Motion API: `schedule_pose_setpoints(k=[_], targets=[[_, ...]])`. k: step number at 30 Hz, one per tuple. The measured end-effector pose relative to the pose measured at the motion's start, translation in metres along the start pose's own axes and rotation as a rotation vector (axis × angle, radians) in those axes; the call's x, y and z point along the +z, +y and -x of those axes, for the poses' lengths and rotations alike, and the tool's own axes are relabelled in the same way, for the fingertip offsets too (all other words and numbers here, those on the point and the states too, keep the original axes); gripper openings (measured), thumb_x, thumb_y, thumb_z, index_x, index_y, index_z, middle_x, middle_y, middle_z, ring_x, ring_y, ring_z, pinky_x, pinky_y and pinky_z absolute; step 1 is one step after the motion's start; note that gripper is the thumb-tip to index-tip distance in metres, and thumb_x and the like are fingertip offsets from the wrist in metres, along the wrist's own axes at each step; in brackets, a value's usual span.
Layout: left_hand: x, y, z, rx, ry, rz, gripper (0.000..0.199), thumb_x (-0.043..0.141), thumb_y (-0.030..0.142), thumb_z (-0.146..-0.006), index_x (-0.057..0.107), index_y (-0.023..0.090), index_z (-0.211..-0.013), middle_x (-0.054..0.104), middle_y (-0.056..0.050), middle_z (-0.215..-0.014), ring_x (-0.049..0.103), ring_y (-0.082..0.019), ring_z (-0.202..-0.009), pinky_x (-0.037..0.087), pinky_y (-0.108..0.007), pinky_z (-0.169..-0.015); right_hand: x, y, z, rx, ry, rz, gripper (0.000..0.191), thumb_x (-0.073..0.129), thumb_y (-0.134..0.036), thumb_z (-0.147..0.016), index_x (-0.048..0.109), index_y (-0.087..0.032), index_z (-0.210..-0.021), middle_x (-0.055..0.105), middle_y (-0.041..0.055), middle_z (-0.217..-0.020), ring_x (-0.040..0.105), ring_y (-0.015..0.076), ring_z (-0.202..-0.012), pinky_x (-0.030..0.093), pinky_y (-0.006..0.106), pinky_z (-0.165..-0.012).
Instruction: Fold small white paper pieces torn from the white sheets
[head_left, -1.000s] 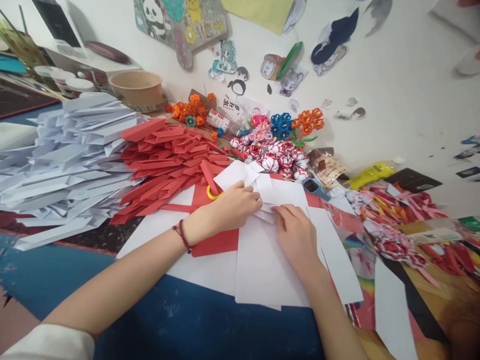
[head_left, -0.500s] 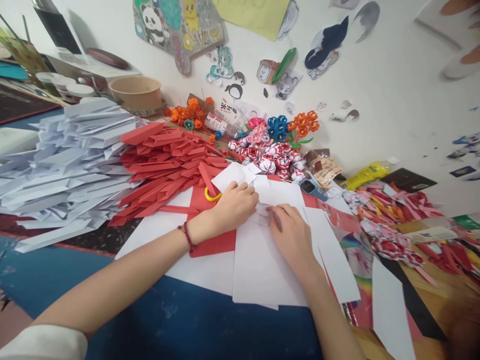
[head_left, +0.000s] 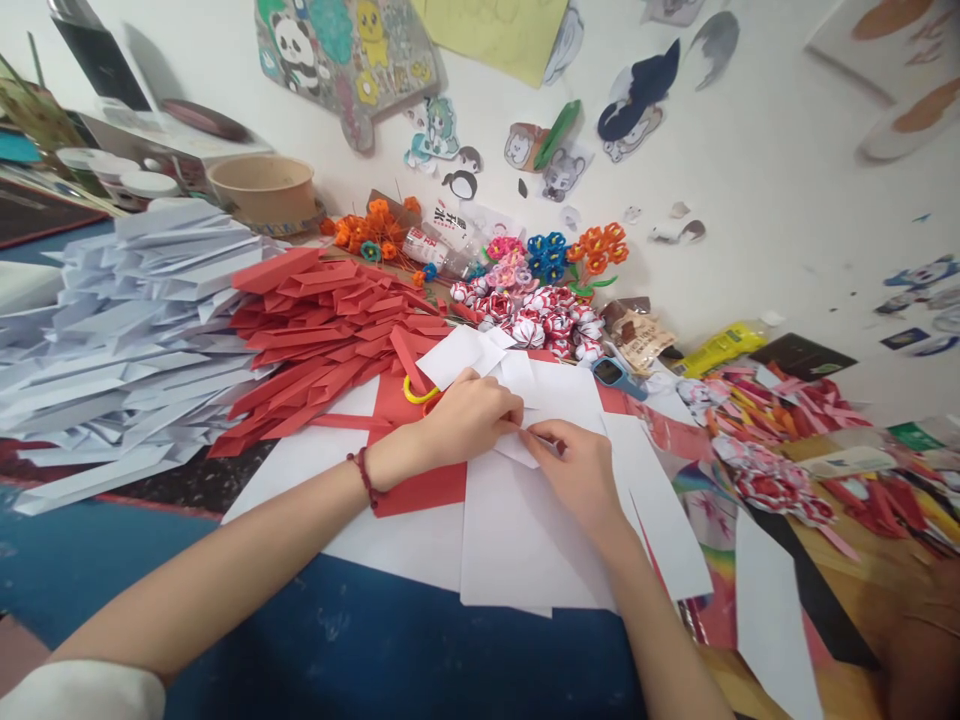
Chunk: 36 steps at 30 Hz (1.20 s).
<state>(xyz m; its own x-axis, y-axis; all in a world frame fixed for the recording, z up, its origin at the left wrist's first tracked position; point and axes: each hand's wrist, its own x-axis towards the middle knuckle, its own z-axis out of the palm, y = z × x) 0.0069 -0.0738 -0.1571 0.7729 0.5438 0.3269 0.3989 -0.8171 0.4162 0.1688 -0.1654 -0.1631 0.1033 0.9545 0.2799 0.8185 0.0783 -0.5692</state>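
My left hand [head_left: 474, 412], with a dark red bracelet on its wrist, is closed on a small piece of white paper [head_left: 514, 449]. My right hand [head_left: 574, 465] pinches the same piece from the other side, thumb and forefinger close to the left fingertips. Most of the piece is hidden behind the fingers. Beneath both hands lie white sheets [head_left: 536, 540] and a red sheet [head_left: 424, 490]. Just beyond the left hand are small cut white papers [head_left: 457, 355] and a yellow scissors handle [head_left: 414, 392], its blades out of sight.
Folded white paper strips [head_left: 142, 330] pile up at the left, beside folded red strips [head_left: 330, 330]. Red-and-white paper flowers [head_left: 551, 318] and a blue watch [head_left: 615, 375] sit at the back. A yellow bottle [head_left: 724, 348] and a tan bowl [head_left: 262, 190] stand near the wall.
My right hand has moved left, bringing its fingertips close to the left hand's. The white paper piece is now pinched between them. The whole view has shifted slightly.
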Motion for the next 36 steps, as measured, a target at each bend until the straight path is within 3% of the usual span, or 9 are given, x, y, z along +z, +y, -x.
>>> schedule_pose_setpoints(k=[7, 21, 30, 36], targets=[[-0.0040, 0.0001, 0.0009, -0.050, 0.047, -0.042, 0.016, 0.052, 0.008, -0.072, 0.065, 0.018, -0.071, 0.069, -0.001, -0.075, 0.062, -0.016, -0.076, 0.034, -0.033, -0.076, -0.0040, -0.0042, 0.0002, 0.053, 0.038, -0.036, 0.020, 0.058, -0.033, -0.081, 0.072, -0.019, -0.075, 0.071, 0.0016, -0.074, 0.052, 0.0138, -0.056, 0.041, 0.026, -0.057], [-0.0043, -0.0033, 0.0015, -0.061, 0.054, -0.050, 0.017, 0.052, 0.009, -0.070, 0.066, 0.017, -0.070, 0.069, -0.002, -0.072, 0.061, -0.016, -0.071, 0.033, -0.034, -0.076, -0.0046, -0.0057, 0.0015, 0.092, 0.033, -0.108, 0.015, 0.060, -0.028, -0.079, 0.071, -0.019, -0.074, 0.070, 0.0000, -0.073, 0.052, 0.0132, -0.059, 0.042, 0.025, -0.058], [-0.0073, -0.0004, 0.0003, 0.015, 0.047, -0.025, 0.017, 0.051, 0.015, -0.081, 0.067, 0.018, -0.078, 0.068, -0.003, -0.079, 0.060, -0.016, -0.077, 0.031, -0.033, -0.078, -0.0049, -0.0046, 0.0007, 0.120, 0.073, -0.156, 0.016, 0.063, -0.032, -0.080, 0.072, -0.019, -0.079, 0.070, 0.0013, -0.077, 0.057, 0.0144, -0.064, 0.044, 0.026, -0.062], [-0.0066, -0.0008, -0.0020, 0.006, 0.098, 0.076, 0.014, 0.052, 0.017, -0.083, 0.066, 0.017, -0.080, 0.070, -0.002, -0.081, 0.059, -0.015, -0.074, 0.032, -0.031, -0.076, -0.0082, -0.0044, -0.0017, 0.221, -0.007, -0.389, 0.029, 0.067, -0.042, -0.078, 0.069, -0.019, -0.097, 0.064, 0.0001, -0.069, 0.056, 0.0132, -0.057, 0.044, 0.025, -0.057]])
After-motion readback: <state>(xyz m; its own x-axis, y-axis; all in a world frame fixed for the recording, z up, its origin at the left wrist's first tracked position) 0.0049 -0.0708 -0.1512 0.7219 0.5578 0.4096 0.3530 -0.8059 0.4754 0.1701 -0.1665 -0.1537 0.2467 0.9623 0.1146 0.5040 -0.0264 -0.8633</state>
